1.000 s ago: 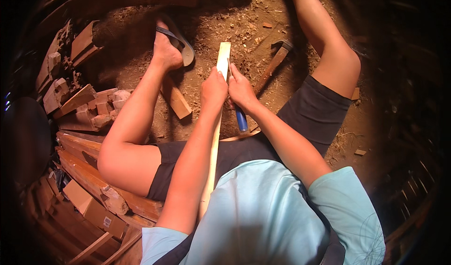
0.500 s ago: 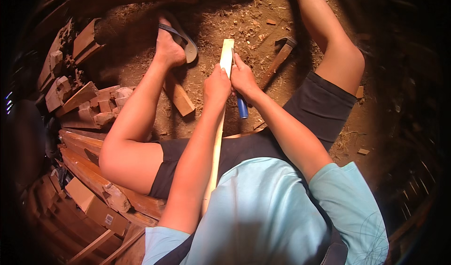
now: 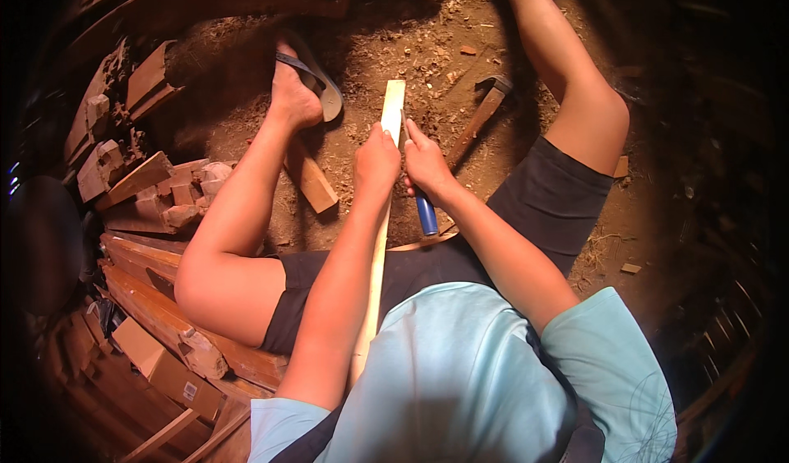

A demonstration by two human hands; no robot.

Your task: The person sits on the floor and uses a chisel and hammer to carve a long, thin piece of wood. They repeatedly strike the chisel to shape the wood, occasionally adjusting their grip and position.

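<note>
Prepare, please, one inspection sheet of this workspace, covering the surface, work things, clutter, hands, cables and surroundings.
Surface: earth floor, strewn with small wood chips.
Work things: pale wood strip, running lengthwise toward the person's body; blue-handled tool at its right side, blade contact unclear.
Clutter: hammer-like tool with wooden handle, lying on the floor at right; wood block near the left foot.
Hands: left hand grips the strip; right hand holds the blue-handled tool.
Cables: nothing seen.
Surroundings: piled wood pieces at left; brown box at lower left; far right too dark to judge.
</note>
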